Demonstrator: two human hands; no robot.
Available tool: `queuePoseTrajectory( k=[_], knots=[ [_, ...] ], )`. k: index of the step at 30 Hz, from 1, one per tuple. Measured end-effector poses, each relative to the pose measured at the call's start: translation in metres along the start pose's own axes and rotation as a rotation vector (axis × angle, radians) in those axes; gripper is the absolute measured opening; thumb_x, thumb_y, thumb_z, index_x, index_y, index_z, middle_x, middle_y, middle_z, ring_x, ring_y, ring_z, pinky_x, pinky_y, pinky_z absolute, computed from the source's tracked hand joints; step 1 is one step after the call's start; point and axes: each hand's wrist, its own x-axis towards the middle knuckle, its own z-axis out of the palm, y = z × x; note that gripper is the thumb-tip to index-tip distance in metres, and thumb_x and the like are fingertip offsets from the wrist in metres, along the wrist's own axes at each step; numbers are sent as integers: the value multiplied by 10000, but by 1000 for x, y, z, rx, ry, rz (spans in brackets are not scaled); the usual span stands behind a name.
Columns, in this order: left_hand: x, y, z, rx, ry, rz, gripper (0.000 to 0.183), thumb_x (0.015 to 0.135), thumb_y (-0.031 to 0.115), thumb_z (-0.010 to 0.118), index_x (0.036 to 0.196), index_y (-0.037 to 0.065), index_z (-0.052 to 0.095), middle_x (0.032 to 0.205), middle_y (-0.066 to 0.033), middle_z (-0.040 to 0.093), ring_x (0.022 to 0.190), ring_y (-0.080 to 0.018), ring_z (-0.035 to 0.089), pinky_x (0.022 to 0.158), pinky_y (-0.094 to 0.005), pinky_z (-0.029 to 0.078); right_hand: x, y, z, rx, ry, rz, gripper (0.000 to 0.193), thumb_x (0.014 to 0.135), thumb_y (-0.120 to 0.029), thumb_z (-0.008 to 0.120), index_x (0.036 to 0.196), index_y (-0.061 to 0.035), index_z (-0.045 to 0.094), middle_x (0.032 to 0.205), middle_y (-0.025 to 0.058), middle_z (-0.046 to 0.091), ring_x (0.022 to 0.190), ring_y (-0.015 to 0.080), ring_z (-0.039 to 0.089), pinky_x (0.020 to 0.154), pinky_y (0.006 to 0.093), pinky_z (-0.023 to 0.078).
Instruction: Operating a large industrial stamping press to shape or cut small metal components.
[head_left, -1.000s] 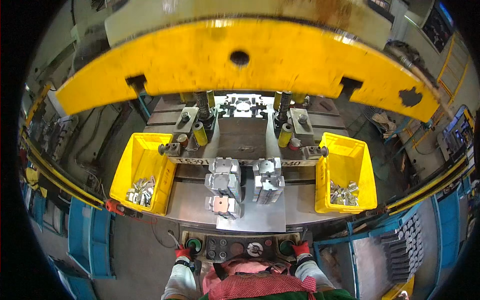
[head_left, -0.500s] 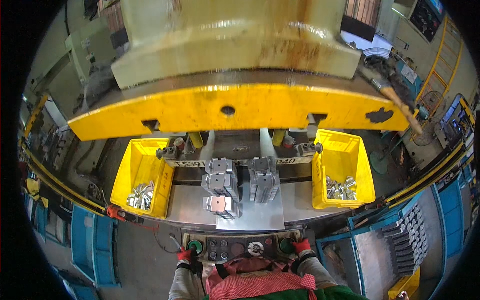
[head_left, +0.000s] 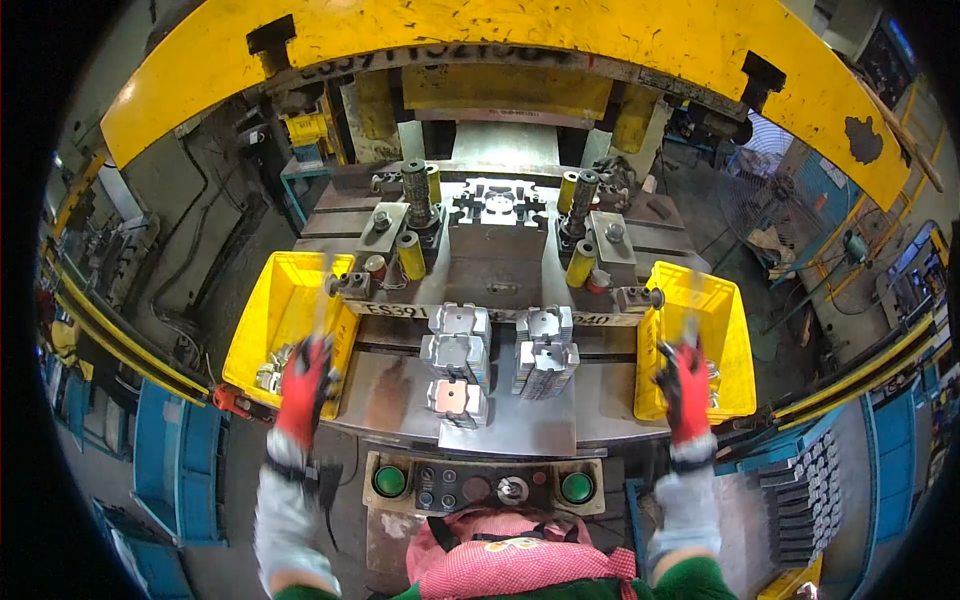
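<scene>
Gripping with curled fingers, so far as blur shows, the left hand [head_left: 308, 380] holds a slim left rod [head_left: 326, 297], the right hand [head_left: 686, 385] a right rod [head_left: 691, 320]; both point forward over the left bin [head_left: 250, 340] and right bin [head_left: 736, 345], metal stacks [head_left: 458, 355] between.

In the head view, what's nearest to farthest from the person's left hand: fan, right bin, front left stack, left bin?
From the left hand:
1. Left bin, overlapped by the hand
2. Front left stack, toward the middle
3. Right bin, opposite side
4. Fan, back right
</scene>
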Motion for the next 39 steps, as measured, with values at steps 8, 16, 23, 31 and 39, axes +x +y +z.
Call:
queuePoseTrajectory(
  k=[8, 16, 23, 31, 39],
  knots=[
    [135, 58, 207, 402, -373, 20, 479, 741, 450, 582, 867, -12, 604, 680, -43, 578, 535, -86, 467, 492, -246, 377, 166, 2, 214, -701, -495, -162, 362, 716, -238, 610, 992, -29, 505, 823, 71, 562, 731, 150, 512, 676, 269, 412],
    [110, 58, 173, -32, -255, -49, 354, 780, 360, 576, 987, 74, 556, 817, -8, 582, 642, -88, 508, 552, -237, 410, 107, -15, 164, -412, -218, -408, 478, 754, -230, 593, 1164, -50, 427, 868, 95, 567, 775, 180, 522, 713, 291, 410],
    [-12, 0, -13, 6, 169, 18, 252, 797, 197, 560, 1005, 68, 503, 687, 10, 493, 523, -71, 468, 399, -211, 375, -37, -11, -22, -274, 159, 40, 390, 848, -154, 456, 1206, -20, 381, 888, 98, 551, 749, 153, 508, 687, 277, 425],
    [-53, -57, -80, 408, 355, -349, 244, 800, 320, 537, 807, 77, 515, 555, -17, 463, 428, -108, 468, 345, -256, 383, -98, -5, -6, -765, 128, -12, 450, 787, -125, 546, 1192, 5, 400, 973, 131, 565, 857, 155, 520, 764, 301, 409],
    [-44, -77, -45, 98, 331, -59, 269, 811, 349, 520, 883, 91, 501, 561, -2, 456, 425, -104, 463, 353, -259, 413, -101, -7, 159, -627, -749, 118, 558, 782, -193, 570, 1252, -34, 315, 943, 124, 571, 873, 177, 536, 781, 307, 408]
  ],
)
